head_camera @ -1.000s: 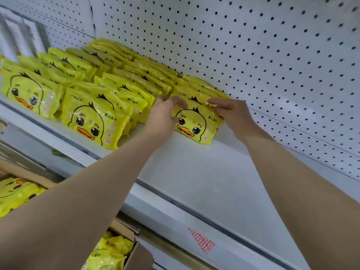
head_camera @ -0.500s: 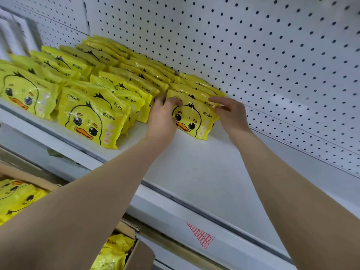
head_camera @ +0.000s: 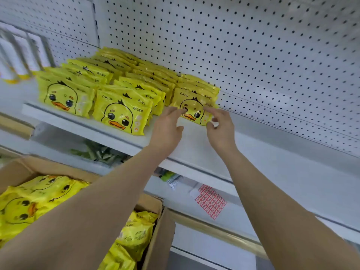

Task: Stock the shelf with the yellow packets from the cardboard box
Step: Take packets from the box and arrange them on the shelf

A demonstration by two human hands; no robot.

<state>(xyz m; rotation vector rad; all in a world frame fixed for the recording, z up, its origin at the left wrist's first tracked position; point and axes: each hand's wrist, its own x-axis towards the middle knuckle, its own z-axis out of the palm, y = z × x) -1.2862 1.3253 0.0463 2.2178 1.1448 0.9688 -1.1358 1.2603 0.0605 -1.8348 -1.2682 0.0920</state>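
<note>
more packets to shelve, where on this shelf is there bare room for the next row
Bare shelf runs right of the front duck packet that both hands are at, along the pegboard back wall. Left of that packet the yellow rows sit packed tight.

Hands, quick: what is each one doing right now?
Left hand: open, straight fingertips touching the front duck packet.
Right hand: open, fingers loosely curved beside that packet, gripping nothing.
</note>
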